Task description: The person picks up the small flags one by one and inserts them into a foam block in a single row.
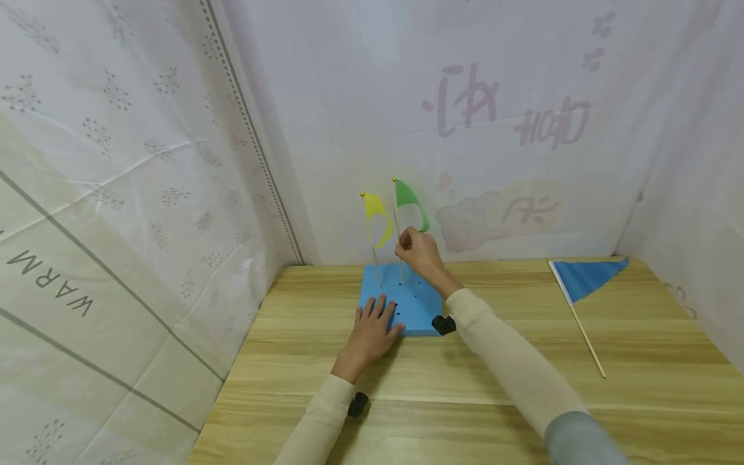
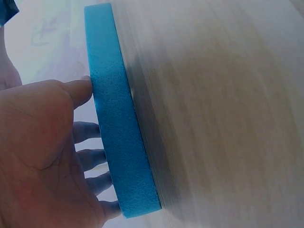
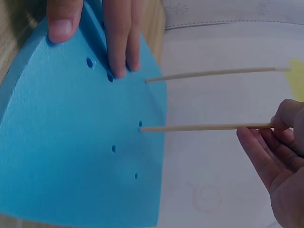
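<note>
My right hand [image 1: 420, 252] pinches the thin wooden stick [image 3: 199, 128] of a green flag [image 1: 407, 193] and holds it upright over a blue foam block [image 1: 423, 309]. In the right wrist view the stick's lower tip is right at the edge of a small hole [image 3: 140, 123] in the block. A yellow flag [image 1: 374, 204] stands just left of it, its stick [image 3: 209, 73] upright in the block. My left hand [image 1: 370, 332] rests on the block's front left part with fingers spread. In the left wrist view its thumb and fingertips lie along the block's top edge [image 2: 111, 109].
A blue triangular flag [image 1: 589, 279] on a wooden stick lies on the right side of the wooden table [image 1: 494, 400]. Several more small holes dot the block's top. Printed white curtains [image 1: 349, 97] hang close behind the table and along its sides.
</note>
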The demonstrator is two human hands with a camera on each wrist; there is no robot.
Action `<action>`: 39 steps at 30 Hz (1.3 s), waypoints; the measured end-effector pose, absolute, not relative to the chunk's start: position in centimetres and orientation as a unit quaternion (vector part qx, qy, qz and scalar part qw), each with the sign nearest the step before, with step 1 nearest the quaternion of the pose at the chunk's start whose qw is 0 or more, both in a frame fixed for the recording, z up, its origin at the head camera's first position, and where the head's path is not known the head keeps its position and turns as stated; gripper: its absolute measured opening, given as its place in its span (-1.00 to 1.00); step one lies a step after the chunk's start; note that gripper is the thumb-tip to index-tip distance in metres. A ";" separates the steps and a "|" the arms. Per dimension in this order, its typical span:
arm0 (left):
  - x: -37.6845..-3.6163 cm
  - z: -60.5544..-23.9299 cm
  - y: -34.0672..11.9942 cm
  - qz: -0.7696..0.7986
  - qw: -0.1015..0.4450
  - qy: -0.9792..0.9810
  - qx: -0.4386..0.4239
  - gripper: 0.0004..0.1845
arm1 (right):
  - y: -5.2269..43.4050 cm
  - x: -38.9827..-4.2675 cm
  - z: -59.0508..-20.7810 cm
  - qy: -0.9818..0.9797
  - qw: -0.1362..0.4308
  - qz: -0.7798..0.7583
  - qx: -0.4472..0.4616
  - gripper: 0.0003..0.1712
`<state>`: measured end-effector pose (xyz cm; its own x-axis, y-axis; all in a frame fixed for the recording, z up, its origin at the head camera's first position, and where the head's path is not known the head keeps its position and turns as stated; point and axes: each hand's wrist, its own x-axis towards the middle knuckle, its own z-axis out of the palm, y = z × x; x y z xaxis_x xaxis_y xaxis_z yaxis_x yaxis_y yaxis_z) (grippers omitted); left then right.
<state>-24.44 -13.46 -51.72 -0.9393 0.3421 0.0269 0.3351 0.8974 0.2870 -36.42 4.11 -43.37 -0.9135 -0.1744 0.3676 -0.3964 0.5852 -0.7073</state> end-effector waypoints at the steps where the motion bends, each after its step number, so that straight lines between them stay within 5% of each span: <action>1: -24.4 -51.6 -13.4 0.145 0.013 0.974 0.174 -0.29 | 3.9 -36.5 -43.4 -0.881 0.132 0.425 0.162 -0.89; 39: -24.1 -51.3 -13.3 0.153 0.016 0.974 0.169 -0.28 | 5.6 -35.4 -44.8 -0.880 0.134 0.423 0.171 -0.85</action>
<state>-24.13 -13.30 -51.35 -0.9427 0.3331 0.0198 0.3232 0.8963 0.3035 -35.45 5.60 -44.78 -0.9055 -0.1883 0.3803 -0.4147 0.5832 -0.6985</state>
